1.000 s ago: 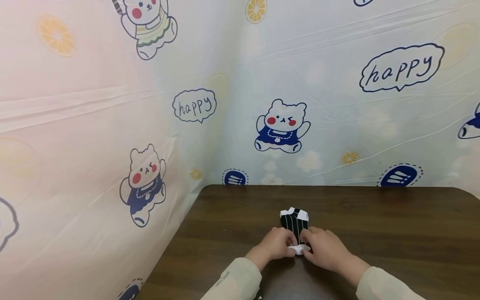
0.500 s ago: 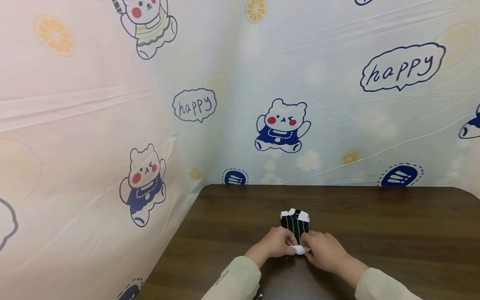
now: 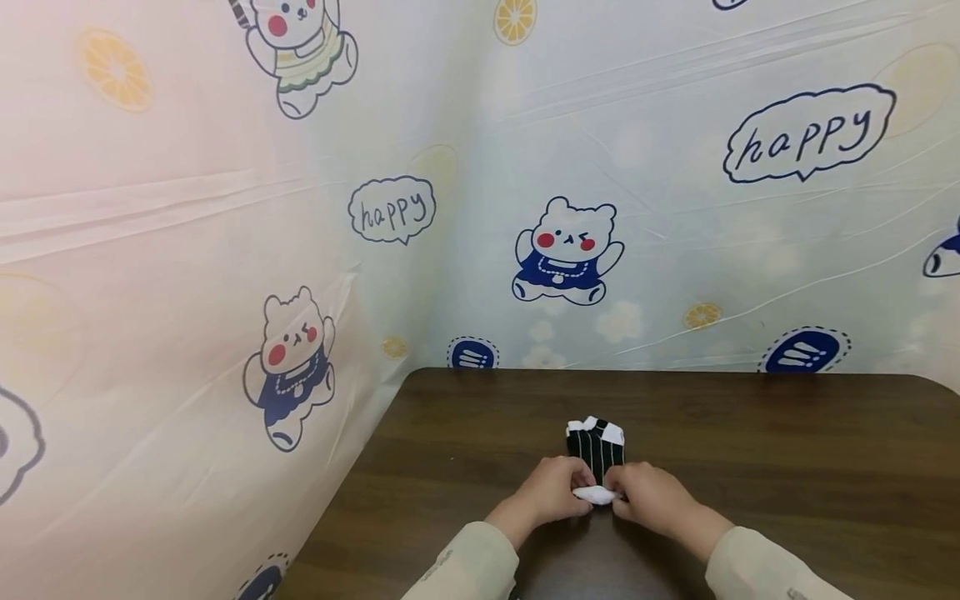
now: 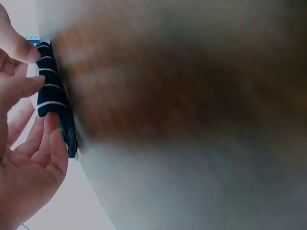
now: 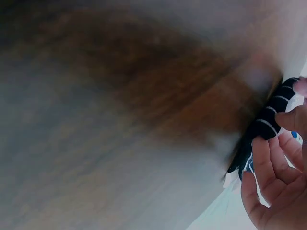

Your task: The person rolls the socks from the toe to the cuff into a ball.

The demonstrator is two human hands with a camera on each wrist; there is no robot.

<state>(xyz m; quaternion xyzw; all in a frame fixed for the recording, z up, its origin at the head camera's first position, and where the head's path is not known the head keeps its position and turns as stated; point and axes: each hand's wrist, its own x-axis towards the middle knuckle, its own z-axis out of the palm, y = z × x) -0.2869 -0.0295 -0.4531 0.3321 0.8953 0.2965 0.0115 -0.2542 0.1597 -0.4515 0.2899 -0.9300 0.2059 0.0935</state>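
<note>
A black sock (image 3: 596,450) with thin white stripes and white patches at its far end lies on the table in the head view. My left hand (image 3: 551,490) pinches the left side of its white near end (image 3: 595,495), thumb toward me. On the right side, my right hand (image 3: 651,498) pinches the same end. In the left wrist view, the near part of the striped sock (image 4: 50,88) looks rolled or folded over between thumb and fingers. The right wrist view shows the right fingers (image 5: 268,163) under that striped fold (image 5: 268,117).
The dark wooden table (image 3: 787,467) reaches back to a pale printed cloth (image 3: 660,250) with bears and "happy" bubbles. More of this cloth (image 3: 172,375) hangs along the left side. Light sleeves (image 3: 476,562) cover both forearms.
Both hands still pinch the sock's near end, which sits slightly farther from me and looks a little more turned up. The view has shifted slightly.
</note>
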